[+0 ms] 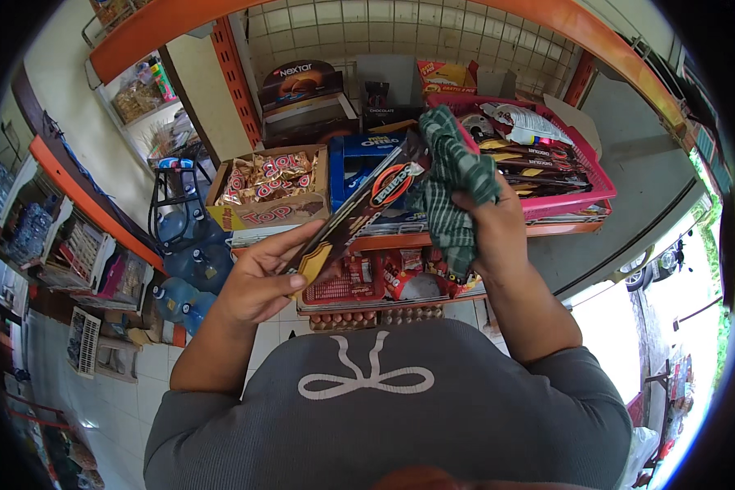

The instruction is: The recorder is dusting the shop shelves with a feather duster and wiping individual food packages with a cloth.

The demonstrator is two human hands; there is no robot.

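My left hand [269,275] grips the lower end of a long dark Selamat chocolate snack packet [367,208], which slants up to the right. Bunched in my right hand [499,226] is a green and white checked cloth [450,177], close against the packet's upper end. Behind them on the shelf is a blue mini Oreo box [349,153], partly hidden by the packet. A carton of Top snack packets [266,211] stands to its left. On the right, a pink plastic basket [600,177] holds several similar dark packets and a white crumpled packet [527,122].
A Nextar box [306,92] stands at the shelf's back, before a wire grid [404,24]. The orange shelf edge [551,229] runs below the goods. Lower down are a red basket [343,291] and egg trays [343,320]. Blue water jugs [205,263] stand at left.
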